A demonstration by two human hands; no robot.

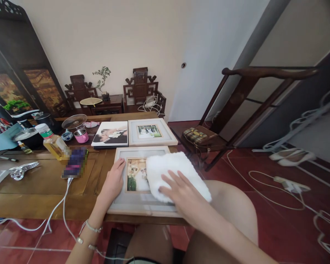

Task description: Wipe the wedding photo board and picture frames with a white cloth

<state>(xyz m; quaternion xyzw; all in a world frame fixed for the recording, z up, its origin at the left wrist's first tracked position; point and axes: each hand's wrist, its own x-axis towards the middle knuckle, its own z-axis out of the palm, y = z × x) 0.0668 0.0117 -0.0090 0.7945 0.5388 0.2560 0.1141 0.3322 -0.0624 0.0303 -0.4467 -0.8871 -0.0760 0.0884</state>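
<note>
A light wooden picture frame (151,212) lies at the table's near edge, its photo partly covered by a fluffy white cloth (165,163). My left hand (116,179) is closed on the frame's left side, the fingertips resting on its upper face and the thumb hidden. Flat on the cloth lies my right hand (180,192), fingers spread and pressing down over the frame's right half. The cloth reaches past the frame's right edge. Just beyond is a second framed photo (148,131), with a white-bordered picture panel (111,134) to its left.
On the wooden table (44,190) to the left are a phone (75,163) on a white cable, a bottle (53,141), a pink mug (81,135) and a clear disc (74,121). A dark wooden chair (236,79) with a plaid bag (195,135) stands at the right.
</note>
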